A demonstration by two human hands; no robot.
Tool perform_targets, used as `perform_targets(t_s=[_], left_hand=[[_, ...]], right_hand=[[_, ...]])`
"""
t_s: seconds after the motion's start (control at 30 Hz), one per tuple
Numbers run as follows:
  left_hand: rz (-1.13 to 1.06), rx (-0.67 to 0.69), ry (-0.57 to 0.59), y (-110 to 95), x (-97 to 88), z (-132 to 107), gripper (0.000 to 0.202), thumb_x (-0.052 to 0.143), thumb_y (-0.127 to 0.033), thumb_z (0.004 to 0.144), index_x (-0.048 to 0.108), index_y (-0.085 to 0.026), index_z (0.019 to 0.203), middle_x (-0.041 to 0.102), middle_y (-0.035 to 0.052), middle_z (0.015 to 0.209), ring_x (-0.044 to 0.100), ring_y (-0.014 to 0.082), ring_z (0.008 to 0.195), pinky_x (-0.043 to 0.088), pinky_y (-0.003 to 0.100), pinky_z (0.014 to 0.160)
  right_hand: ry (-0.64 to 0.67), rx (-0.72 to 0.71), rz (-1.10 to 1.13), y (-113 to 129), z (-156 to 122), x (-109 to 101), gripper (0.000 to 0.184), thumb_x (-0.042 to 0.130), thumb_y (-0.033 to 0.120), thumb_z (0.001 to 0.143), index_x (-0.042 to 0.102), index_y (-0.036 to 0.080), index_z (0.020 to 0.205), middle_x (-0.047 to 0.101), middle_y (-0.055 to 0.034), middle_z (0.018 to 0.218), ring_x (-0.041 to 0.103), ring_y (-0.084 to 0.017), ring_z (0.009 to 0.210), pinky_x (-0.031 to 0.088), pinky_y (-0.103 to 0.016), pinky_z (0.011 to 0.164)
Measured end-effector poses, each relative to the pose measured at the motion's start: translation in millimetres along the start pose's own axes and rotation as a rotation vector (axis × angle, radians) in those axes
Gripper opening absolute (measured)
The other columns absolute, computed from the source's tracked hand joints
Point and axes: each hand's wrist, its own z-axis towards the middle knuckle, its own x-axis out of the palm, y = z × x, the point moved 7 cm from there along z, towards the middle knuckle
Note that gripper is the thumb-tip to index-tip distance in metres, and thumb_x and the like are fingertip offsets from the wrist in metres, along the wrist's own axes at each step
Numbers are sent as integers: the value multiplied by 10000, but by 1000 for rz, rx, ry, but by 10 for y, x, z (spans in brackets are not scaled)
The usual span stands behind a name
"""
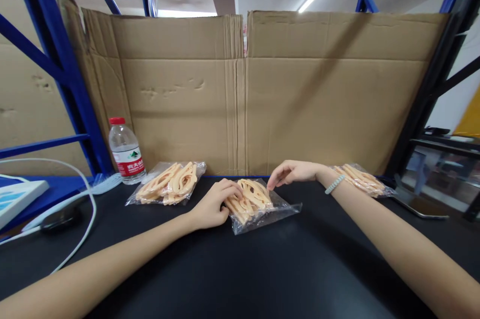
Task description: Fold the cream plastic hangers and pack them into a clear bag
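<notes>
In the middle of the black tabletop lies a clear plastic bag (253,201) holding several beige, flat, loop-shaped pieces. The exact kind of these pieces is unclear. My left hand (215,204) grips the bag's left side, its fingers curled over the top and its thumb low at the edge. At the bag's upper right edge, my right hand (292,174) hangs with loosely bent fingers pointing down. Its fingertips are beside the film; whether they touch it is hard to see. A pale beaded bracelet (334,184) circles my right wrist.
Similar filled bags lie at left (170,182) and, partly behind my right forearm, at right (360,180). A water bottle (126,154) with a red cap stands back left, near white cables (92,199). A phone-like slab (422,203) lies right. Cardboard (180,94) walls the back.
</notes>
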Motion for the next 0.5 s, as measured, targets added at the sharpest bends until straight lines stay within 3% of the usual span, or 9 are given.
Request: perform_targets(t_s=[0.07, 0.13, 0.23, 0.33, 0.43, 0.5], left_hand=[[-68, -39, 1, 54, -29, 15, 498, 403, 24, 504, 605, -198, 902, 632, 32, 1073, 536, 200, 1057, 411, 357, 964], [-109, -104, 1, 168, -40, 15, 479, 430, -9, 605, 607, -194, 1009, 624, 47, 1156, 523, 207, 1120, 384, 371, 1015], [-108, -191, 81, 331, 34, -7, 448, 440, -191, 835, 485, -182, 1280, 487, 87, 1388, 412, 232, 1287, 287, 405, 1106], [-96, -225, 176, 373, 117, -15, 471, 380, -360, 923, 426, -177, 1354, 428, 102, 1444, 368, 237, 1331, 250, 395, 1124], [-136, -360, 145, 421, 68, 9, 502, 380, -425, 913, 432, -183, 1350, 542, 99, 1335, 495, 227, 1220, 346, 349, 1052], [-184, -546, 130, 527, 18, -5, 519, 376, -433, 894, 413, -190, 1352, 630, 84, 1203, 630, 206, 997, 463, 313, 891]], right_hand=[[51, 14, -20, 94, 2, 77, 391, 564, 83, 728, 657, 126, 1105, 685, -105, 1095, 634, -174, 1027, 462, -332, 931], [140, 26, -54, 205, 12, 205, 394, 588, 110, 752, 634, 116, 1143, 677, -114, 1103, 647, -171, 976, 479, -328, 894], [259, 37, -108, 366, 22, 411, 391, 567, 110, 779, 620, 110, 1166, 666, -116, 1120, 651, -162, 936, 488, -311, 855], [356, 58, -139, 459, 27, 612, 467, 476, 46, 781, 567, 97, 1237, 683, -110, 1069, 647, -165, 964, 483, -302, 853], [433, 146, -192, 441, 35, 798, 543, 401, -17, 744, 531, 74, 1264, 703, -110, 993, 656, -169, 967, 490, -295, 838], [448, 231, -234, 411, 34, 883, 555, 374, -44, 712, 549, 76, 1225, 703, -113, 999, 665, -174, 952, 510, -284, 789]])
